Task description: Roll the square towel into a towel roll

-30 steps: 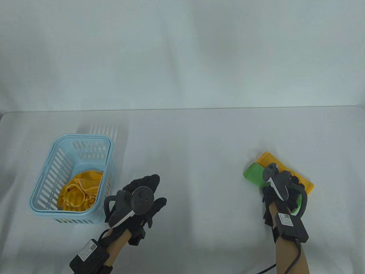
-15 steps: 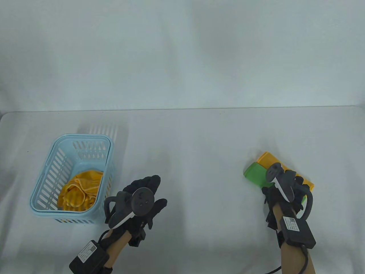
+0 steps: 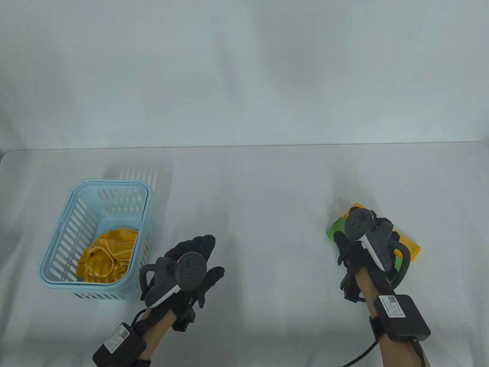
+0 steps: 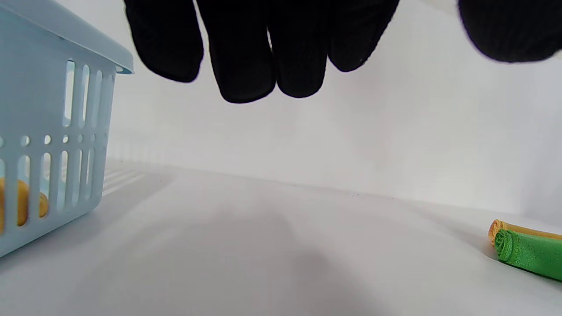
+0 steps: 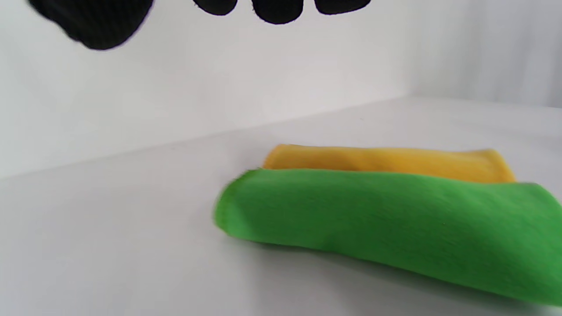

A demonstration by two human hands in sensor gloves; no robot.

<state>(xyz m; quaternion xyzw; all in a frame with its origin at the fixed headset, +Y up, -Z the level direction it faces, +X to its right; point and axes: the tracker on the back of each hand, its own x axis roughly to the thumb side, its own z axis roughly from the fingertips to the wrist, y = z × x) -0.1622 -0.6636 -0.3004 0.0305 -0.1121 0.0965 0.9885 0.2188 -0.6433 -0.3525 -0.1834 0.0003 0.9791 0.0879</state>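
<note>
Both hands loose, holding nothing; green roll (image 5: 386,232) beside yellow roll (image 5: 386,160), tracker-hidden from above, plain at right wrist.

Between your two hands the table (image 3: 267,229) lies open, so either can cross the middle. Left, the blue basket (image 3: 57,248) stands just beside your left hand (image 3: 187,267). Right, the green roll (image 5: 386,219) and yellow roll (image 5: 386,160) lie touching.
</note>
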